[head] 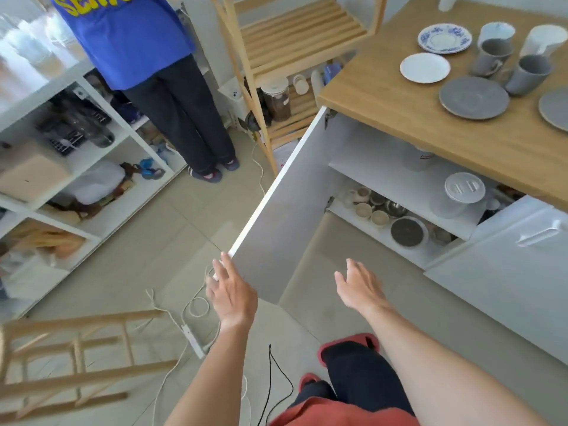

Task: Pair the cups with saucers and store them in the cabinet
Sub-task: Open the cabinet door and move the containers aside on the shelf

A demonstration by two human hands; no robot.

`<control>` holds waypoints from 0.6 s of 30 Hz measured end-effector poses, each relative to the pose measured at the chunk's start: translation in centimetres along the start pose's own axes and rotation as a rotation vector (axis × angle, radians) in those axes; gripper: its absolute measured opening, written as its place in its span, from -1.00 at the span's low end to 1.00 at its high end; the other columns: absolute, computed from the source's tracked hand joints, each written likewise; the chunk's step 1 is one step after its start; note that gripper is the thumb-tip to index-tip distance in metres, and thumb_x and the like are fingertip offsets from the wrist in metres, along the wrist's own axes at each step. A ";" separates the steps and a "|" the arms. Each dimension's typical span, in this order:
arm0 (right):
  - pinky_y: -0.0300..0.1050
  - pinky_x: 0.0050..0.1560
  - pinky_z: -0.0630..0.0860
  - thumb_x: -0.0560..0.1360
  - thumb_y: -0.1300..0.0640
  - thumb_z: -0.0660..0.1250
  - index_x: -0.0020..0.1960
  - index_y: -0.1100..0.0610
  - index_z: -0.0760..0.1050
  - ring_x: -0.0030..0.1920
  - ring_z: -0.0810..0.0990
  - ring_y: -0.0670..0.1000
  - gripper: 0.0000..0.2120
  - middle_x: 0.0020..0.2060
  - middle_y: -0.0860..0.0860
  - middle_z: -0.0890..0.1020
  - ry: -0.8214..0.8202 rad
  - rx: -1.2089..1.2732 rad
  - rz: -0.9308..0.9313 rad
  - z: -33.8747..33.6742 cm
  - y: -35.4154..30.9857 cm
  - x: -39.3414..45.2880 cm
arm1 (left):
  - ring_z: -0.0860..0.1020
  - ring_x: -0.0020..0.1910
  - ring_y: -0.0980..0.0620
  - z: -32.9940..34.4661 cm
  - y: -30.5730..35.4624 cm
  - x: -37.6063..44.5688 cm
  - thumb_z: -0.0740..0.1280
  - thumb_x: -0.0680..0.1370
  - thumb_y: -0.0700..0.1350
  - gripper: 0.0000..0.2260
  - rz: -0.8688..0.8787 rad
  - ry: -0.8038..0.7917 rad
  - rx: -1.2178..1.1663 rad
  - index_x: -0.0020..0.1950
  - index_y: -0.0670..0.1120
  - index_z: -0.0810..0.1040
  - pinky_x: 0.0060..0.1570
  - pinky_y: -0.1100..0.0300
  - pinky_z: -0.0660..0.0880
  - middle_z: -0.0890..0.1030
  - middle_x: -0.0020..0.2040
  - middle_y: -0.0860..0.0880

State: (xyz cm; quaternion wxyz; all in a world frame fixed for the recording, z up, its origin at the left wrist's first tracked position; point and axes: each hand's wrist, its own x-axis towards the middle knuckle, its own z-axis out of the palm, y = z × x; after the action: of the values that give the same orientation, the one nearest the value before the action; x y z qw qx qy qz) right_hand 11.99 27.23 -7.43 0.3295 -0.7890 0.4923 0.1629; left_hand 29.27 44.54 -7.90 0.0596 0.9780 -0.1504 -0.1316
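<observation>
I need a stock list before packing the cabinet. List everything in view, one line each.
Saucers: five, two grey, one white, one blue-patterned, one grey cut off at the right edge, on the counter.
Cups: four, two grey, two white, on the counter.
Counter: one, wood, upper right.
Cabinet door: one, white, swung open.
Cabinet shelves: white, holding small cups, bowls and a lidded tub.
Wooden rack: one, pale wood, top centre.
White shelving: one, left, cluttered.
Cables: white and black, on the floor.
Another person: one, blue shirt, back turned.
Left hand: open, at the door's edge.
Right hand: open, empty.
</observation>
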 end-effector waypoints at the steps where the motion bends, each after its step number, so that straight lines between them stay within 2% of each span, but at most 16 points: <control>1: 0.07 0.40 0.28 0.65 -0.04 0.08 0.47 0.19 0.27 0.40 0.40 0.18 -0.53 0.39 0.16 0.43 0.000 0.006 0.004 -0.4 0.0 0.4 | 0.16 0.48 -0.28 0.1 0.8 0.0 0.18 0.48 -0.28 -0.29 -0.034 0.006 0.022 0.59 -0.14 -0.03 0.44 -0.13 0.14 0.08 0.57 -0.16; 2: 0.06 0.40 0.28 0.65 -0.04 0.08 0.46 0.20 0.28 0.41 0.40 0.18 -0.53 0.39 0.15 0.44 0.003 0.016 0.011 -0.9 0.2 0.8 | 0.07 0.54 -0.25 0.3 1.7 -0.1 0.19 0.46 -0.29 -0.30 -0.026 0.031 0.025 0.58 -0.15 0.03 0.49 -0.14 0.04 0.06 0.58 -0.20; 4: 0.05 0.42 0.28 0.65 -0.04 0.08 0.46 0.20 0.28 0.42 0.39 0.17 -0.53 0.40 0.15 0.43 0.010 0.043 0.033 -2.0 0.8 1.7 | 0.09 0.56 -0.21 1.1 3.9 -0.4 0.23 0.43 -0.33 -0.36 0.133 0.077 0.011 0.52 -0.15 0.22 0.50 -0.15 -0.02 0.15 0.56 -0.23; 6: 0.04 0.43 0.29 0.65 -0.04 0.08 0.47 0.20 0.27 0.42 0.38 0.16 -0.53 0.40 0.15 0.43 0.017 0.058 0.057 -3.4 2.1 2.6 | 0.16 0.54 -0.19 2.2 6.8 -1.1 0.23 0.45 -0.35 -0.45 0.340 -0.008 -0.005 0.45 -0.13 0.34 0.50 -0.13 0.06 0.22 0.54 -0.22; 8: 0.03 0.44 0.29 0.65 -0.05 0.07 0.49 0.19 0.25 0.43 0.37 0.16 -0.51 0.41 0.15 0.42 0.032 0.054 0.101 -5.0 4.0 3.8 | 0.21 0.52 -0.17 3.5 10.5 -1.5 0.21 0.50 -0.33 -0.53 0.440 -0.090 -0.060 0.41 -0.11 0.40 0.47 -0.09 0.14 0.24 0.54 -0.20; 12: 0.07 0.44 0.28 0.64 -0.05 0.08 0.52 0.17 0.20 0.43 0.34 0.17 -0.49 0.41 0.17 0.38 0.132 0.105 0.203 -8.6 8.6 8.5 | 0.16 0.54 -0.08 5.9 19.1 -0.7 0.15 0.58 -0.27 -0.59 0.543 -0.197 -0.217 0.42 -0.07 0.37 0.47 0.01 0.11 0.20 0.56 -0.17; 16: 0.12 0.38 0.34 0.61 0.03 0.14 0.45 0.20 0.25 0.37 0.37 0.25 -0.54 0.36 0.23 0.36 0.318 0.159 0.270 -11.5 13.0 13.5 | 0.13 0.55 -0.04 8.5 26.9 1.0 0.10 0.61 -0.22 -0.60 0.718 -0.277 -0.218 0.47 -0.09 0.30 0.49 0.04 0.06 0.13 0.58 -0.14; 18: 0.16 0.37 0.34 0.61 0.06 0.16 0.49 0.19 0.20 0.39 0.33 0.29 -0.52 0.43 0.25 0.26 0.396 0.226 0.330 -12.5 15.2 16.7 | 0.15 0.53 -0.06 10.7 30.8 2.6 0.10 0.62 -0.21 -0.60 0.788 -0.316 -0.203 0.47 -0.09 0.29 0.49 0.05 0.08 0.13 0.58 -0.13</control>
State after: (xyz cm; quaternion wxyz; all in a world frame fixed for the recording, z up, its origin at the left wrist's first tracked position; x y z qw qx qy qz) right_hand 5.42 3.02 -13.46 0.2820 -0.6729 0.6839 0.0010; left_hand 20.14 13.74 -13.92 0.1773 0.8030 -0.5057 -0.2609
